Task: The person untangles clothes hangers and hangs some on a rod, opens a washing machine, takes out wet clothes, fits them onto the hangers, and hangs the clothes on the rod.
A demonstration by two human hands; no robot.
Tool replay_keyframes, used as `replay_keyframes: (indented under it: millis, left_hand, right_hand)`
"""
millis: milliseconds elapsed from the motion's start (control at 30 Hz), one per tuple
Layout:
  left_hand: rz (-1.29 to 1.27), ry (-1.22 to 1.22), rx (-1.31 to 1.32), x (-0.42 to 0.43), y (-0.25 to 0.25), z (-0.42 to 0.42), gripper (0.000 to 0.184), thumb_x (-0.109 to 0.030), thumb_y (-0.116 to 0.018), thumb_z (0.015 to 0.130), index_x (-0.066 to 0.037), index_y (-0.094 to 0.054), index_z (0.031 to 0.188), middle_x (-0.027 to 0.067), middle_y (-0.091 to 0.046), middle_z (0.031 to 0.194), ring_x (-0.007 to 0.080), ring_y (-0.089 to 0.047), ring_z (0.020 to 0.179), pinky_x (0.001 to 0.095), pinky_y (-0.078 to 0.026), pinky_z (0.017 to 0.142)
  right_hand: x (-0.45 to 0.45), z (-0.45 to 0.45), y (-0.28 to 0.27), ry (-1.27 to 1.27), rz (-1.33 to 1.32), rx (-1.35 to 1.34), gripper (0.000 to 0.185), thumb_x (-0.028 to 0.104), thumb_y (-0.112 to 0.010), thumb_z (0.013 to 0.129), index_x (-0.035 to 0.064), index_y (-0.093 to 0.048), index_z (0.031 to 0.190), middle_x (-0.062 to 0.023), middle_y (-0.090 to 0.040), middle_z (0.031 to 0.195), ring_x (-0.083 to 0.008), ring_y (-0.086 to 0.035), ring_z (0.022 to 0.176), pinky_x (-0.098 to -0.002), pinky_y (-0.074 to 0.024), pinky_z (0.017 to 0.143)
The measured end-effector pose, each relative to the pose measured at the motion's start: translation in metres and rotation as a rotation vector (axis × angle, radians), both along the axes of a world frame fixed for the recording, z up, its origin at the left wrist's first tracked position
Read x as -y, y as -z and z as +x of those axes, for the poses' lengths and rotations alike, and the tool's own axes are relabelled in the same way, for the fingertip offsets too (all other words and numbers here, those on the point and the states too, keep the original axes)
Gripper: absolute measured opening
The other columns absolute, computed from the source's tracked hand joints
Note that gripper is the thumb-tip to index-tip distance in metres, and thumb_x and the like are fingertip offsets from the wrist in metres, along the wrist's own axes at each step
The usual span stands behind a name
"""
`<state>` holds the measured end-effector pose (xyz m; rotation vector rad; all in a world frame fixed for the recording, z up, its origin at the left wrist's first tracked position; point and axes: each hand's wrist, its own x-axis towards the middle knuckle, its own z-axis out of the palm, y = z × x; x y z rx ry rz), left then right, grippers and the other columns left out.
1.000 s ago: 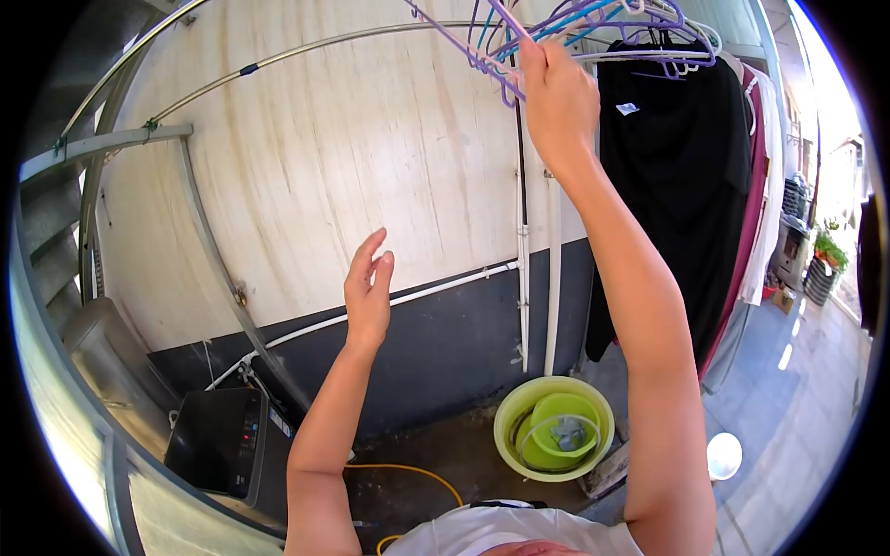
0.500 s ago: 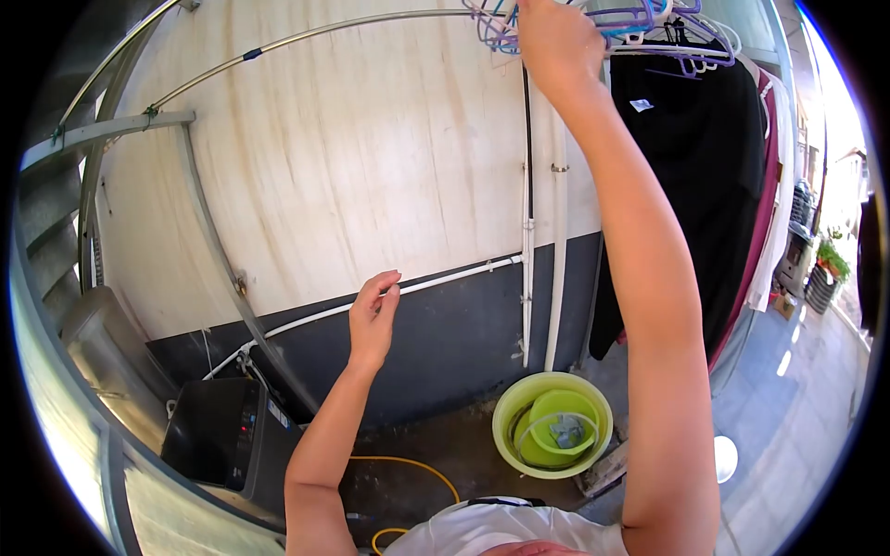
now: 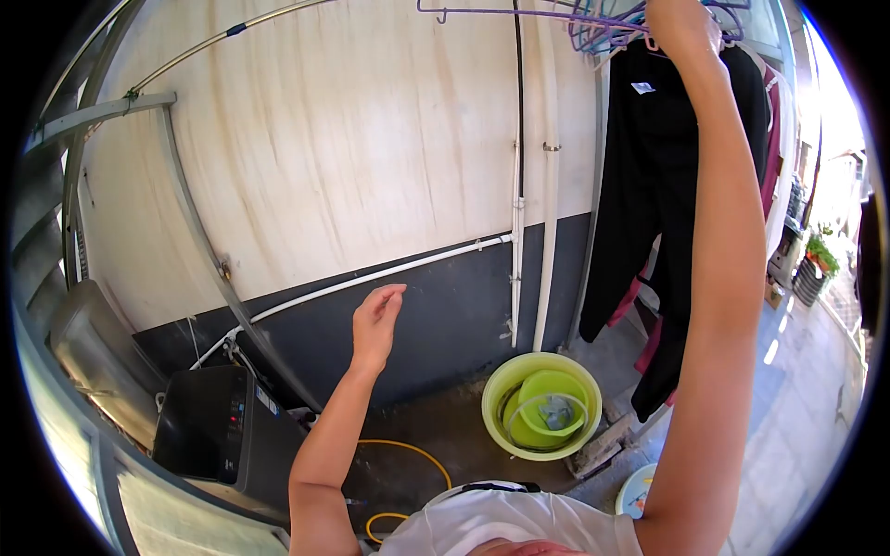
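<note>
My right hand (image 3: 684, 30) is raised at the top edge, closed around plastic clothes hangers at the top right. A purple hanger (image 3: 505, 13) stretches left from near it, its hook pointing down. Blue and purple hangers (image 3: 607, 26) crowd around the fingers, which are partly hidden. Just below hang black trousers (image 3: 640, 185) with a small white label at the waist. My left hand (image 3: 375, 324) is held in the air before the dark lower wall, fingers loosely bent with nothing in them.
A yellow-green basin (image 3: 495, 408) with a smaller green tub inside stands on the floor. A black washing machine (image 3: 202, 422) is at the lower left. A metal rail (image 3: 278, 18) crosses the upper wall. A yellow hose (image 3: 417, 448) lies on the floor.
My right hand has moved right along the hangers, and the purple hanger now sticks out to the left. The black trousers show more fully. My left hand has hardly moved.
</note>
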<state>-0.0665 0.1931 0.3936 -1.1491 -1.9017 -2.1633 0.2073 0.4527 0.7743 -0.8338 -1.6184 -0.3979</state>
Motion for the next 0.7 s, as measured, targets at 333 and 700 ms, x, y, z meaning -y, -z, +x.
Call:
replay_keyframes:
  millis: [333, 700]
  left_hand:
    - [-0.064, -0.062, 0.112, 0.029, 0.047, -0.017, 0.021, -0.015, -0.059, 0.098, 0.0, -0.068, 0.109, 0.0059, -0.069, 0.102, 0.0112, -0.062, 0.095, 0.0244, -0.046, 0.088]
    - [-0.153, -0.062, 0.225, 0.03, 0.11, -0.013, 0.024, -0.017, -0.06, 0.096, 0.002, -0.068, 0.108, 0.0076, -0.071, 0.1, 0.0136, -0.065, 0.094, 0.0263, -0.049, 0.085]
  right_hand:
    - [0.013, -0.016, 0.045, 0.31, 0.275, 0.05, 0.021, 0.029, -0.059, 0.091, 0.0107, -0.068, 0.097, -0.016, -0.069, 0.084, -0.0314, -0.068, 0.075, -0.0456, -0.0526, 0.065]
    - [0.018, -0.037, 0.039, 0.618, 0.658, -0.055, 0.023, 0.025, -0.059, 0.08, 0.0114, -0.075, 0.09, -0.0076, -0.06, 0.1, -0.0279, -0.055, 0.093, -0.0365, -0.0456, 0.079]
